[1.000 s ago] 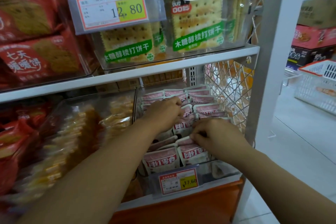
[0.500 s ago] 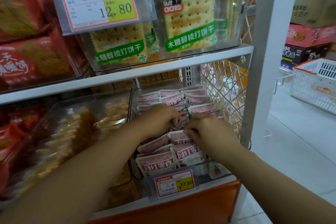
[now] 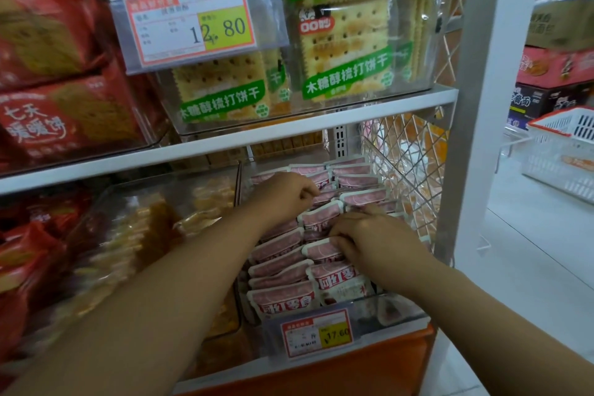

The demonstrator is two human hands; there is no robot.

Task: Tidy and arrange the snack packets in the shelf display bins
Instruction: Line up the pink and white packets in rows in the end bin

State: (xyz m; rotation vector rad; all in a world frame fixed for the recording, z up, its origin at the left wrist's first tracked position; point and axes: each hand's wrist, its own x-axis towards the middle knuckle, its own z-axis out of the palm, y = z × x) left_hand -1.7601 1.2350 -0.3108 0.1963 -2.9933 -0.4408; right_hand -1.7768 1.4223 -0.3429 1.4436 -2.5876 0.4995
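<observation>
Small pink-and-white snack packets (image 3: 283,294) stand in rows inside a clear bin (image 3: 395,309) on the lower shelf, at the right end. My left hand (image 3: 286,193) reaches deep into the bin, fingers curled onto the tops of the packets in the back rows. My right hand (image 3: 373,241) is nearer the front right, its fingertips pinching the top edge of a packet (image 3: 323,251) in the middle rows. Packets under both hands are partly hidden.
A price tag (image 3: 316,333) hangs on the bin front. A neighbouring clear bin (image 3: 154,222) of yellow snacks sits left. Cracker packs (image 3: 345,51) fill the upper shelf (image 3: 289,132). A wire mesh panel (image 3: 408,170) and white post (image 3: 475,106) bound the right; a white basket (image 3: 565,151) stands beyond.
Both hands have moved deeper into the bin. The right hand shifted from the front packets to the middle rows, and the left went further toward the back rows.
</observation>
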